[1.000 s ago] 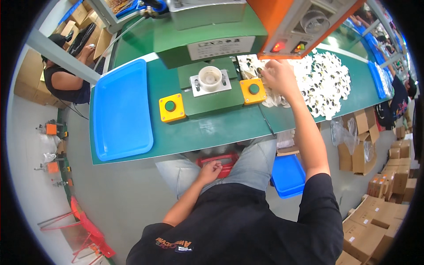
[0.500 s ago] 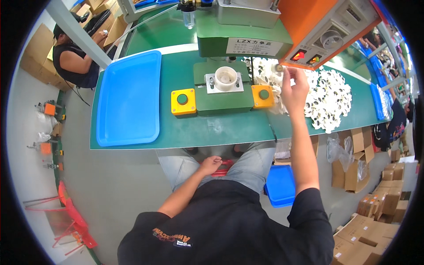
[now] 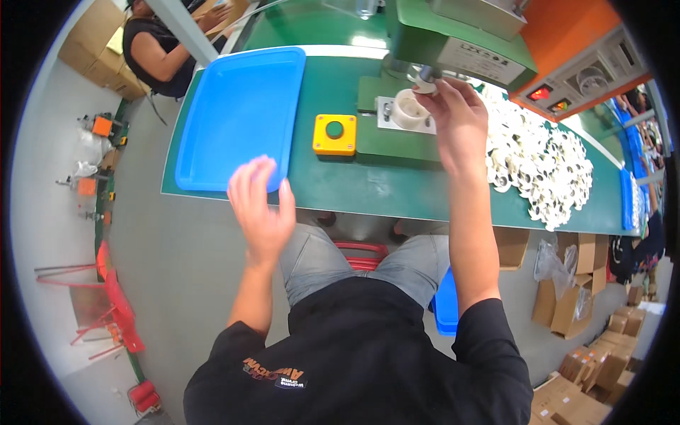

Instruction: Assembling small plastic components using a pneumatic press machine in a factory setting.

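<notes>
My right hand (image 3: 460,120) pinches a small white plastic part (image 3: 424,88) between thumb and fingers. It holds the part just above a round white cup-shaped fixture (image 3: 405,112) on the green press (image 3: 397,145). A short grey piece shows right above the part; I cannot tell whether it belongs to the part or the press. My left hand (image 3: 262,212) is raised by the table's front edge, fingers apart and nothing in it, close to the near right corner of a blue tray (image 3: 237,120). A yellow box with a green button (image 3: 334,134) stands left of the fixture.
Many white plastic parts with dark spots lie in a heap (image 3: 542,166) right of the press. An orange control box (image 3: 567,42) with lit switches overhangs the table there. Another person (image 3: 159,57) sits at the far left. Cardboard boxes (image 3: 577,301) stand on the floor at right.
My right hand has moved left from the heap to the fixture, carrying the white part. My left hand has risen from my lap toward the tray. The view has shifted, moving the table rightward.
</notes>
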Demonstrator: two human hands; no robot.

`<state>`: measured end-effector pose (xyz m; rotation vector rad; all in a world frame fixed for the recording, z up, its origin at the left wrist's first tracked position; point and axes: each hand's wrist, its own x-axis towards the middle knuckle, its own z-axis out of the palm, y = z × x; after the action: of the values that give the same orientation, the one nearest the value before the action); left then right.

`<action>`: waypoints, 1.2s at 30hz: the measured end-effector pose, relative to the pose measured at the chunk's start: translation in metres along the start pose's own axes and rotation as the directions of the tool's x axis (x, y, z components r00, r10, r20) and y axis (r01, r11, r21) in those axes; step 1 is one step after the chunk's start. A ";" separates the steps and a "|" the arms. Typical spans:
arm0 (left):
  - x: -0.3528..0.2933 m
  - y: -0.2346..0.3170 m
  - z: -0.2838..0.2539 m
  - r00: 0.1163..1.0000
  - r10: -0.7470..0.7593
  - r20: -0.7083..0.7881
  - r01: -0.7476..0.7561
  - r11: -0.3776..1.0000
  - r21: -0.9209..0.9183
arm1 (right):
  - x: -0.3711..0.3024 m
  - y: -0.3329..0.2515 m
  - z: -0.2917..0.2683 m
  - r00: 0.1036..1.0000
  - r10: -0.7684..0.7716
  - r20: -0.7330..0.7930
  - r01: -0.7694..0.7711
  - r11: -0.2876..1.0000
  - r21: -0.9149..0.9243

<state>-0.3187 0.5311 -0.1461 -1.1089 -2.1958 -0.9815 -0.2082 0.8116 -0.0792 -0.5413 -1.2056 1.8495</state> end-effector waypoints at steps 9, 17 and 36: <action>-0.030 0.004 0.022 0.976 -0.056 0.210 0.028 0.991 0.134 | -0.023 0.012 -0.052 0.922 -0.385 0.032 0.325 0.728 -0.604; -0.033 0.011 0.022 0.988 -0.062 0.143 0.051 0.996 0.080 | -0.040 0.029 -0.111 0.859 -0.411 0.305 0.366 0.077 -0.927; -0.015 0.006 0.013 0.920 -0.069 0.387 0.072 0.997 0.007 | -0.042 0.040 -0.131 0.767 -0.487 0.418 0.502 0.050 -0.863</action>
<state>-0.3065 0.5363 -0.1619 -1.3295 -2.5603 -0.8561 -0.1066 0.8387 -0.1772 -0.5988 -2.1687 0.2612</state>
